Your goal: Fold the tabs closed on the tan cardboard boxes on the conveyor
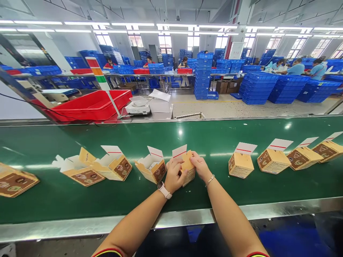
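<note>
The left hand (pixel 175 175) and right hand (pixel 198 165) pinch 1 boxy cardboard carton (pixel 189 175) above glossy green belt (pixel 107 200).

Bright, cool, even light — rows of ceiling tubes (pixel 139 24) plus daylight through the far windows (pixel 164 41), panes washed nearly white. Glare spots and pale streaks on the green worktop (pixel 198 200); hard shine on its metal edge (pixel 187 217). Soft shadows only. Near boxes (pixel 241 165) fairly crisp, far room softer — wide-angle stretch toward the sides.
</note>
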{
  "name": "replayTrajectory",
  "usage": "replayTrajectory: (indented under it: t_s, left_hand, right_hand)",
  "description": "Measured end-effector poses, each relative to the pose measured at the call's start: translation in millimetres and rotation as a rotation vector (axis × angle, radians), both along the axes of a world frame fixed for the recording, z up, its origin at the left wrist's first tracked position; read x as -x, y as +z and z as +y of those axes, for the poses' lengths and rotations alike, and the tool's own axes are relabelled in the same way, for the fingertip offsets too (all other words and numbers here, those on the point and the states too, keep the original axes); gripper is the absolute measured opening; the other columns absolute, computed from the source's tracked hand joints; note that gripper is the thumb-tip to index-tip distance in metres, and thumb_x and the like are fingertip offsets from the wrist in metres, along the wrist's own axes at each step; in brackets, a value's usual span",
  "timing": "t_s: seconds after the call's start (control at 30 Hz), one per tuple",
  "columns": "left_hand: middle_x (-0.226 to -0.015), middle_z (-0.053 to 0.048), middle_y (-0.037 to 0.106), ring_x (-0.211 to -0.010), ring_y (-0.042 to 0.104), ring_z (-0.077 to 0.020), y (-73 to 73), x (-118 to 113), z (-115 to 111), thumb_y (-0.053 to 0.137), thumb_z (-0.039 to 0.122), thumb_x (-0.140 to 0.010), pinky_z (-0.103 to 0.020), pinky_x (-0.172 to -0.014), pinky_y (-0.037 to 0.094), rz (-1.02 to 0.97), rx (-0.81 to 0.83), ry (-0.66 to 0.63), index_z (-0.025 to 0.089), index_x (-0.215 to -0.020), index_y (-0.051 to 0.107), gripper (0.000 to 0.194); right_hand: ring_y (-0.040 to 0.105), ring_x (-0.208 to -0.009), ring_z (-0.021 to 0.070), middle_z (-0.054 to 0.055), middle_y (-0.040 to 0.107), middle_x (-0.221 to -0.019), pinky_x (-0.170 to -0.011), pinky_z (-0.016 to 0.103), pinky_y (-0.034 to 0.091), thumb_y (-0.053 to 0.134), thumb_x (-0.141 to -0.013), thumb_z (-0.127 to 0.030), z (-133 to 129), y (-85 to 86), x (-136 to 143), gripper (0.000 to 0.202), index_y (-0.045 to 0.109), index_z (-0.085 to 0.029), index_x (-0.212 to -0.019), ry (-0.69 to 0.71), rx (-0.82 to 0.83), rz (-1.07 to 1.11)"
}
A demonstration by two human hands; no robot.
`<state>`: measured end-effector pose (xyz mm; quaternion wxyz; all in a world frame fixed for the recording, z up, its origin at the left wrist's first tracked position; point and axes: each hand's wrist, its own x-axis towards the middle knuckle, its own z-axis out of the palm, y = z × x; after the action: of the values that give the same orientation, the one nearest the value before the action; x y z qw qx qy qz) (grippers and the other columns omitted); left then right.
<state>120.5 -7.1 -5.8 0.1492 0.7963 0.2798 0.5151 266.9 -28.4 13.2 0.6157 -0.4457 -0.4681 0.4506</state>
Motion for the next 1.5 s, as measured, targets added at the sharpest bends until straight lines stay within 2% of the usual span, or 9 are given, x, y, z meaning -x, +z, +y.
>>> replayTrajectory:
  t_s: [0.17,0.33,0.73,0.9,1.03,1.2,1.37,1.43,1.5]
  left_hand:
    - [-0.101,-0.007,0.055,-0.096,0.059,-0.0203,3.7,-20,-5,0.054,0.021,-0.076,-0.039,-0.085,0.047,-0.456,0.369,0.096,0.023,-0.089,0.036,0.023]
    - [-0.088,0.002,0.046,-0.074,0.058,-0.0098,16.7,-30,-8,0.06,0.013,-0.068,-0.026,-0.073,0.05,-0.661,0.701,0.037,0.024,-0.092,0.031,0.039]
    - [-0.085,-0.004,0.066,-0.084,0.066,-0.0197,40.2,-60,-16,0.071,0.008,-0.065,-0.037,-0.083,0.051,-0.417,1.402,-0.309,0.019,-0.094,0.051,0.038]
    - [-0.095,-0.008,0.064,-0.094,0.063,-0.0214,42.6,-62,-26,0.079,0.023,-0.064,-0.039,-0.089,0.047,-0.41,1.279,-0.354,0.019,-0.095,0.049,0.043]
    - [-0.107,-0.009,0.059,-0.1,0.059,-0.0211,39.7,-26,-49,0.072,0.027,-0.07,-0.032,-0.076,0.047,-0.319,0.752,-0.219,0.021,-0.105,0.049,0.043]
    - [-0.081,-0.001,0.053,-0.069,0.052,-0.0131,34.8,19,-56,0.061,0.025,-0.079,-0.025,-0.059,0.042,-0.378,0.122,-0.112,0.022,-0.094,0.051,0.018]
    - [-0.118,-0.012,0.056,-0.107,0.056,-0.0246,32.5,26,-19,0.064,0.034,-0.076,-0.034,-0.076,0.048,-0.398,0.374,0.087,0.023,-0.113,0.052,0.04]
    - [-0.124,-0.012,0.057,-0.113,0.056,-0.0261,28.7,22,-5,0.061,0.038,-0.079,-0.038,-0.082,0.048,-0.336,0.517,0.003,0.023,-0.116,0.054,0.041]
    - [-0.124,-0.012,0.06,-0.118,0.054,-0.0272,23.5,17,3,0.058,0.04,-0.081,-0.042,-0.091,0.046,-0.275,0.516,-0.127,0.024,-0.114,0.057,0.037]
  right_hand:
    - [0.059,-0.088,0.0181,0.002,0.058,-0.1,-0.083,0.034,0.049,0.073,-0.055,-0.028,-2,6.3,2,0.036,0.055,-0.023,-0.086,-0.181,0.164,0.122]
    - [0.063,-0.084,0.0191,0.001,0.065,-0.092,-0.078,0.034,0.051,0.061,-0.05,-0.016,-12,20.2,0,0.043,0.056,-0.023,-0.092,-0.092,0.341,0.25]
    - [0.065,-0.081,0.0213,0.001,0.07,-0.083,-0.072,0.031,0.05,0.063,-0.049,-0.02,-45,30.3,-30,0.035,0.063,-0.02,-0.083,-0.158,0.404,0.087]
    - [0.064,-0.091,0.0238,0.007,0.067,-0.096,-0.08,0.038,0.051,0.069,-0.059,-0.04,-51,20.3,-44,0.044,0.059,-0.02,-0.097,-0.319,0.296,0.001]
    - [0.055,-0.11,0.0296,0.015,0.056,-0.12,-0.094,0.05,0.044,0.066,-0.066,-0.055,-75,2.8,-29,0.065,0.051,-0.02,-0.118,-0.739,0.054,-0.468]
    - [0.048,-0.116,0.0344,0.017,0.051,-0.127,-0.097,0.055,0.037,0.062,-0.074,-0.042,-84,-7.2,-28,0.047,0.056,-0.02,-0.115,-0.812,-0.032,-1.06]
    - [0.03,-0.13,0.0451,0.023,0.04,-0.14,-0.098,0.069,0.024,0.061,-0.075,-0.042,-61,8.5,-65,0.053,0.055,-0.016,-0.121,-0.971,0.135,-1.094]
    - [0.018,-0.138,0.0461,0.023,0.033,-0.146,-0.101,0.072,0.013,0.063,-0.073,-0.047,-57,12.3,-62,0.063,0.05,-0.016,-0.127,-0.99,0.085,-1.082]
    - [0.022,-0.139,0.0416,0.02,0.037,-0.145,-0.107,0.066,0.012,0.063,-0.074,-0.05,-57,10.9,-45,0.065,0.051,-0.018,-0.128,-0.805,-0.054,-1.07]
